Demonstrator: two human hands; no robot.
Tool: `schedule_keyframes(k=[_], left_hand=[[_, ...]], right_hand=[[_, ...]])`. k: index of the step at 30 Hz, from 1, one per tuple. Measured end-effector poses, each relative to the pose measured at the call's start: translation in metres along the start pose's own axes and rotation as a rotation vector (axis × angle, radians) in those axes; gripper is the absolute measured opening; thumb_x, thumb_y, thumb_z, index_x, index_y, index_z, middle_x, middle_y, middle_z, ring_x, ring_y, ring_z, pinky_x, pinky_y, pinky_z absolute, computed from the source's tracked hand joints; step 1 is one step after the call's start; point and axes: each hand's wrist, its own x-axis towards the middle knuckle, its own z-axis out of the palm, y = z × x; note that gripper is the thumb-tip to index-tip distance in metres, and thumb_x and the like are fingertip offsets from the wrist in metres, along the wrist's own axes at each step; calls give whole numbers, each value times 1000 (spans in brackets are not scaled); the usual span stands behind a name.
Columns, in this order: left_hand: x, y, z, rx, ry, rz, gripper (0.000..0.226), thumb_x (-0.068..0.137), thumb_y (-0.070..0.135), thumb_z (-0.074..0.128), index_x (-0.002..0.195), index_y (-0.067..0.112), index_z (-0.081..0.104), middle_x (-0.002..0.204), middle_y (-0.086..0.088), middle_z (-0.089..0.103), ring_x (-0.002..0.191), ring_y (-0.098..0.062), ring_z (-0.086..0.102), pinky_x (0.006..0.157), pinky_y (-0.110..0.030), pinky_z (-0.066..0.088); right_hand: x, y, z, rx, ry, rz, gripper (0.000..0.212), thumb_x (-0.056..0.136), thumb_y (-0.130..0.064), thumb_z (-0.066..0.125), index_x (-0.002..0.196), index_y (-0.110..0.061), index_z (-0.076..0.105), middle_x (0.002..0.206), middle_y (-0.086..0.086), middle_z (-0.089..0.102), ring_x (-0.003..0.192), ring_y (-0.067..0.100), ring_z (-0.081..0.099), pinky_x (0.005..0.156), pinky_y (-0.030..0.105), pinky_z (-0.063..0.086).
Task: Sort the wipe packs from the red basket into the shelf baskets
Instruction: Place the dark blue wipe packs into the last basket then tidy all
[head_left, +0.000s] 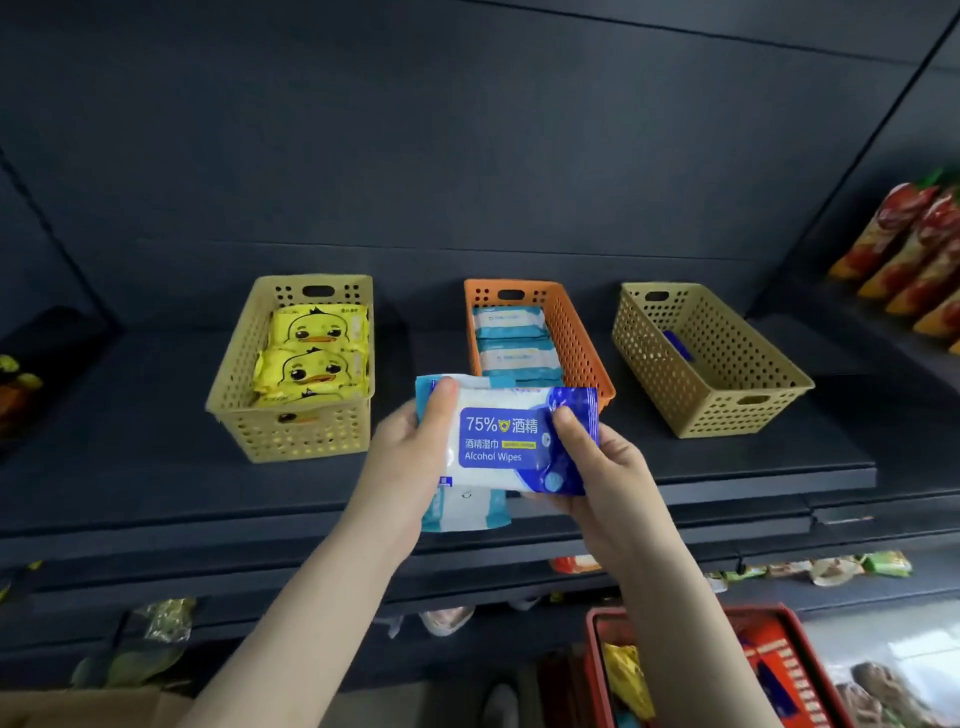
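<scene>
Pinching opposite ends, left hand (410, 457) and right hand (608, 478) grip the alcohol wipe pack (498, 441) at frame centre, teal pack (462, 512) beneath.

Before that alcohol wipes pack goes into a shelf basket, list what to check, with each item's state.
1. Grip: left hand and right hand both hold the alcohol wipes pack, thumbs on top: ok.
2. Label readable, facing up: ok.
3. Single pack in hand: a teal pack sits beneath it at the left hand: not ok.
4. Matching basket: right beige basket shows a blue item through its wall; same kind: cannot tell.
5. Room in that basket: looks mostly bare: ok.
6. Orange basket holds teal packs, suits the second pack: ok.
</scene>
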Motion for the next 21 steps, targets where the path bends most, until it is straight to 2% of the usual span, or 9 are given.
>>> schedule_keyframes(k=[3, 6, 8, 11, 13, 15, 18, 21], left_hand=[[34, 10, 27, 4, -5, -25, 32, 90, 58, 48, 89, 29, 61, 74, 7, 75, 67, -14, 73, 70, -36, 58], [75, 20, 59, -97, 42, -29, 32, 93, 52, 50, 82, 25, 64, 68, 8, 74, 60, -11, 71, 65, -33, 56], [105, 26, 81, -132, 51, -25, 29, 94, 49, 50, 85, 25, 64, 68, 10, 73, 59, -8, 70, 62, -31, 54], [148, 32, 115, -195, 68, -94, 30, 92, 53, 52, 89, 26, 65, 77, 7, 74, 63, -11, 71, 62, -33, 55], [171, 33, 141, -245, 71, -184, 32, 90, 56, 53, 95, 26, 64, 88, 2, 73, 73, -17, 72, 67, -39, 56], [189, 33, 166, -285, 79, -234, 30, 91, 54, 54, 93, 25, 63, 91, 1, 71, 80, -20, 70, 72, -43, 56], [213, 31, 195, -294, 100, -259, 27, 91, 51, 55, 87, 24, 61, 84, 3, 70, 77, -18, 67, 69, -41, 54], [230, 26, 208, -263, 73, -290, 20, 92, 43, 58, 90, 23, 63, 86, 2, 70, 78, -17, 67, 63, -38, 52]], right_hand=[[33, -9, -17, 25, 25, -22, 35, 77, -24, 68, 105, -4, 66, 99, 15, 74, 88, 26, 73, 63, 33, 61], [77, -27, -46, 149, 120, -84, 21, 82, -19, 65, 98, -6, 68, 94, 13, 75, 81, 22, 73, 65, 35, 61], [109, -49, -79, 170, 210, -122, 12, 87, -15, 63, 95, -9, 69, 93, 12, 75, 80, 21, 72, 65, 34, 61], [157, -90, -144, -74, 374, -178, 9, 86, -17, 68, 91, -9, 70, 94, 17, 74, 83, 27, 71, 61, 32, 60], [186, -116, -183, -270, 485, -194, 9, 85, -20, 71, 88, -12, 70, 93, 17, 74, 83, 30, 71, 65, 36, 60], [215, -137, -216, -395, 534, -194, 8, 87, -21, 71, 87, -15, 67, 91, 14, 73, 77, 25, 71, 65, 34, 61], [258, -154, -254, -574, 505, -126, 7, 89, -17, 67, 92, -12, 64, 91, 11, 70, 75, 19, 70, 54, 26, 58], [297, -149, -277, -905, 409, 56, 12, 89, -13, 67, 98, -7, 62, 91, 12, 68, 81, 27, 66, 71, 42, 58]])
